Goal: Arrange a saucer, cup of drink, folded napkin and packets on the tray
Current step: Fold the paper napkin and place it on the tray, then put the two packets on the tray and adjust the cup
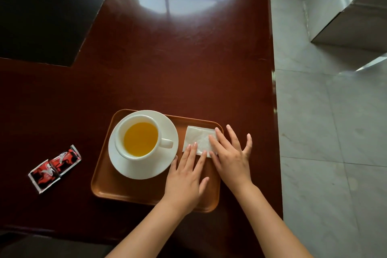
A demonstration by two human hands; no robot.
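A brown tray (117, 188) lies on the dark wooden table. On its left half a white saucer (165, 128) carries a white cup (129, 123) of orange drink. A folded white napkin (198, 137) lies flat at the tray's far right corner. My left hand (186, 176) rests flat, fingers spread, with its fingertips on the napkin's near edge. My right hand (231, 153) lies flat and spread too, its fingers pressing the napkin's right side. Two red and black packets (54, 168) lie joined on the table, left of the tray.
The glossy wooden table (188, 58) stretches far ahead. A black panel (46, 10) covers its far left. The table's right edge (276, 111) drops to a pale tiled floor. A grey cabinet (345, 4) stands at the far right.
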